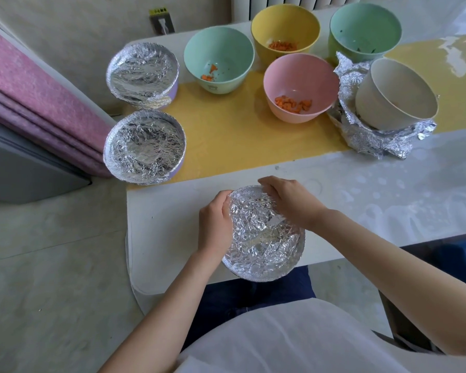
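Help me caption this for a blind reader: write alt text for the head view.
A person's left hand and right hand hold a foil-covered bowl by its rim at the near table edge. Two more foil-topped bowls sit left; a pink bowl behind holds carrot pieces.

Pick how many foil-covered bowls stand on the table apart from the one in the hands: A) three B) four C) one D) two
D: besides the held bowl, only the far covered bowl and the near covered bowl, both at the left, wear foil tops.
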`<state>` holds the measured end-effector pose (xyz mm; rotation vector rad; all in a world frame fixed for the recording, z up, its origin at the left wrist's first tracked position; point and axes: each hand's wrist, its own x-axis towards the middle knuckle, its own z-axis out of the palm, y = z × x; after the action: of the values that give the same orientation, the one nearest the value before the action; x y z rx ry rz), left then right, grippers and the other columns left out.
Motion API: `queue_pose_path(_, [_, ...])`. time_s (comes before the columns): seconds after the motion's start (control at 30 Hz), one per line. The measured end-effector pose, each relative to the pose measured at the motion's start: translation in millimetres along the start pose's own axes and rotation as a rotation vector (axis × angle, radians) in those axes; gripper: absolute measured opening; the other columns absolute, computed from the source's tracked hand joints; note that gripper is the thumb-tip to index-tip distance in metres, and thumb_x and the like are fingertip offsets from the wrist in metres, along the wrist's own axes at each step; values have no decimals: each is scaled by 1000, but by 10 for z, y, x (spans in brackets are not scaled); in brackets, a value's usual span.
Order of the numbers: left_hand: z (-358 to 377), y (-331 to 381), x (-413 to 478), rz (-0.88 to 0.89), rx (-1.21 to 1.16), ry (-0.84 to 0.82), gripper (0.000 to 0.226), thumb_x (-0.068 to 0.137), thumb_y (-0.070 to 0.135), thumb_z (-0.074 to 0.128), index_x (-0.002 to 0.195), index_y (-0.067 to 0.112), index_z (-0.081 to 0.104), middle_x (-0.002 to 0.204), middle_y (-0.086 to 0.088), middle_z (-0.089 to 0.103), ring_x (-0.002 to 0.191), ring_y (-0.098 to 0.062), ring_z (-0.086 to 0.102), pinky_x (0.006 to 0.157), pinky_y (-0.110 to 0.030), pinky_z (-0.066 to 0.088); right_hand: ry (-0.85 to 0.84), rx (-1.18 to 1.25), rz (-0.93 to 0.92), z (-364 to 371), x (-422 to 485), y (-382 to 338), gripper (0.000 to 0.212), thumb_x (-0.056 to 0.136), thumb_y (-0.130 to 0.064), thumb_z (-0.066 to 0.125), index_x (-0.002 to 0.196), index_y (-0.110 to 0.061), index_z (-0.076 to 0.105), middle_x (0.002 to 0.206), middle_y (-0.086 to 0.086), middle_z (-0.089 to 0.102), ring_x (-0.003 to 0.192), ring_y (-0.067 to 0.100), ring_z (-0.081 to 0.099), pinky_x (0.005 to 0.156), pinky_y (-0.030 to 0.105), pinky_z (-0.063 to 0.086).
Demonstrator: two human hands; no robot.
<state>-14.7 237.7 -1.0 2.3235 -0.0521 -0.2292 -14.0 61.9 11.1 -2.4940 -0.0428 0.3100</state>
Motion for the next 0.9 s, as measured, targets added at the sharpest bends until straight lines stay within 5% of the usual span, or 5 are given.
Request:
queue_pose_path(0.07, [13,28,-11,25,6,-8,28,97,3,42,116,7,62,91,-12,69,78,-30,61,61,-16,30,2,23,-18,-18,52,-35,32,102,-18,37,127,-9,55,119,9,64,105,27,61,85,33,45])
queue_pose_path(0.4, [14,11,-33,78,34,0,34,92,-5,43,118,7,61,100,-13,69,90,-28,64,69,-14,36,-63,-126,-107,77,107,-84,42,80,15,47,113,-8,59,95,9,69,81,28,63,65,33,46])
queue_pose_path(0.53, [6,7,-56,79,16,6,37,91,-8,42,119,7,60,104,-13,69,97,-27,63,76,-18,40,-105,-123,-104,63,123,-95,34,90,6,43,117,-11,56,104,9,68,90,28,63,74,39,49])
queue_pose_path(0.63, [0,-22,-92,34,-8,42,36,92,-7,41,120,6,60,105,-15,68,98,-28,63,73,-12,35,-46,19,-18,45,83,-115,28,100,-10,40,121,-9,58,110,9,67,96,26,62,77,27,43])
queue_pose_path(0.9, [0,-54,-156,-40,-57,152,29,96,2,42,117,7,62,102,-14,69,93,-30,64,71,-17,36,0,50,-5,61,51,-144,24,98,-12,45,112,-9,64,92,13,71,80,30,64,69,30,42])
